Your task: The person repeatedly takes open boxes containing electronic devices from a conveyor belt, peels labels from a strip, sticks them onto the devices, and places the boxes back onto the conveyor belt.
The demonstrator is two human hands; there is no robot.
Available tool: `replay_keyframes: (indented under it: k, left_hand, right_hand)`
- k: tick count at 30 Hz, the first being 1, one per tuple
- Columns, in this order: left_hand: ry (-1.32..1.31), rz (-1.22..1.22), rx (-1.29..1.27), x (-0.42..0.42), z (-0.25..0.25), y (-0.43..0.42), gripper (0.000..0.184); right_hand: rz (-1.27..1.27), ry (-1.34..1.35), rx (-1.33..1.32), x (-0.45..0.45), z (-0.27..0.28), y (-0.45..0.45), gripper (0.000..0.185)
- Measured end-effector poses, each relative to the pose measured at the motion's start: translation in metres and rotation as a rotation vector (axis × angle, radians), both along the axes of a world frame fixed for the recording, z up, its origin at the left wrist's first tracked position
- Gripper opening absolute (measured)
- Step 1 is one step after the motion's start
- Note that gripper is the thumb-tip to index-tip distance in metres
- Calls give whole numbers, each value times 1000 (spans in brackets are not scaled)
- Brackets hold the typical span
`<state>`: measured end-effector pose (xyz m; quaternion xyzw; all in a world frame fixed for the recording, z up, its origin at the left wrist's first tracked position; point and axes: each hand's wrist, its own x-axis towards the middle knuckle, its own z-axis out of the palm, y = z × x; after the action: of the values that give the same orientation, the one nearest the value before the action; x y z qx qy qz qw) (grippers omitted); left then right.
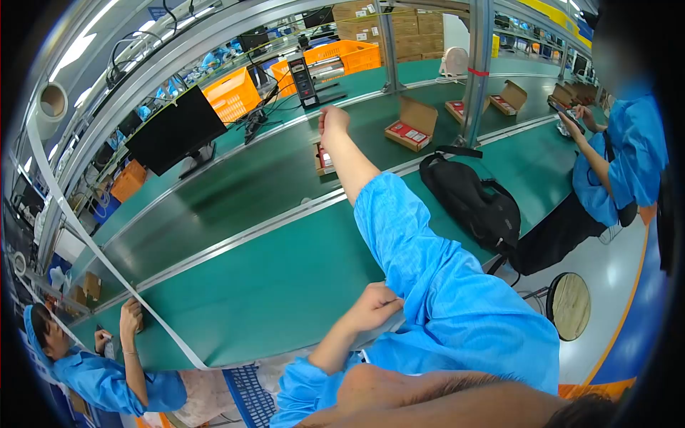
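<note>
My right hand (333,125) is stretched out over the dark green conveyor belt (264,153), its fingers curled. Whether anything is inside them is hidden. Below it, a small cardboard box (323,160) with red and white contents lies on the belt, partly covered by my forearm. My left hand (372,308) is close to my body at the near edge of the green work surface (285,285), its fingers closed against my blue sleeve. Something greyish shows beneath that hand, but I cannot make out what it is.
An open cardboard box (412,127) and others like it stand farther right on the belt. A black backpack (474,203) lies near the metal post (477,71). One co-worker (621,150) stands at right; another (100,371) sits at left. A monitor (177,130) overhangs the far side.
</note>
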<state>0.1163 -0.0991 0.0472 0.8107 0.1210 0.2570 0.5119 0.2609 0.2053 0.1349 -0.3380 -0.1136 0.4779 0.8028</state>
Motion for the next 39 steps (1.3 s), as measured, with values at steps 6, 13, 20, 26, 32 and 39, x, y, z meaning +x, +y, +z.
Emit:
replay_keyframes:
  k: [6, 13, 20, 26, 32, 39]
  left_hand:
    - [-552, 396, -184, -9, 22, 60, 21]
    - [-470, 419, -382, 9, -11, 51, 17]
    - [-275, 101, -452, -11, -17, 65, 19]
    - [-452, 67, -710, -28, 32, 97, 20]
    - [57, 223, 534, -17, 69, 12, 13]
    - [112, -88, 259, -2, -28, 37, 11]
  right_hand:
    - [-7, -1176, -147, -33, -34, -5, 18]
    - [179, -1978, -20, -67, -72, -41, 22]
    - [420, -2335, -83, -77, -82, -62, 19]
    - [-22, -3342, 203, -95, -123, -73, 10]
    - [106, -2205, -430, -39, -76, -48, 27]
    - [326, -615, -276, 2, -73, -5, 13]
